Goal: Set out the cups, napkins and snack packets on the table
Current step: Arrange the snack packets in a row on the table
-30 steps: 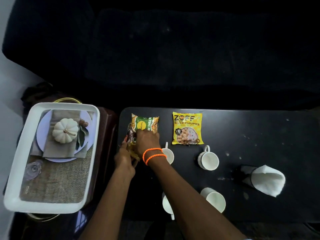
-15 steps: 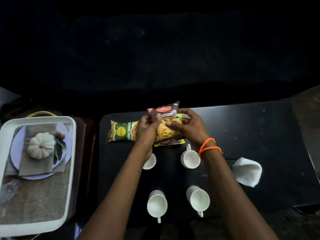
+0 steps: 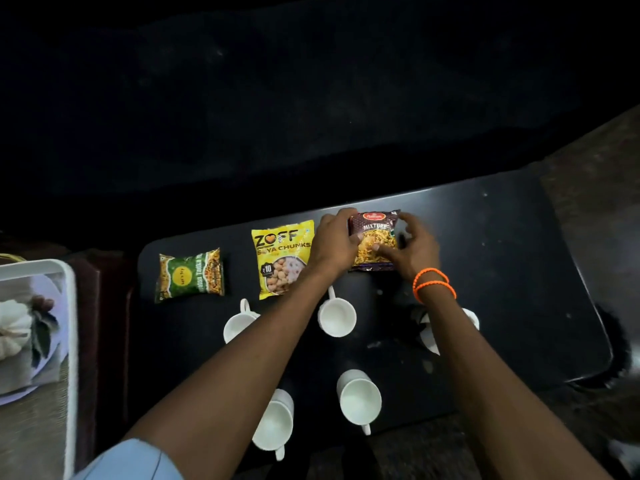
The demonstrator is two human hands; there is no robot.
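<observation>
A dark maroon Mixture packet is gripped from both sides near the table's far edge. The left hand is curled on its left border, thumb laid over the front; the right hand is set at the right border, fingers loosely spread above the top corner, thumb pressed on the packet face. Whether the packet lies flat on the tabletop cannot be told. Just left of the left fingers, a yellow Zoff soya chunks packet is seen, partly covered by the left forearm; further left, well apart, a green snack packet lies near the table's left edge. Four white cups stand nearer the person than both hands. A white napkin is mostly hidden under the right forearm. Bare tabletop is left open to the right of the right fingers. A white tray sits off the table's left edge.
</observation>
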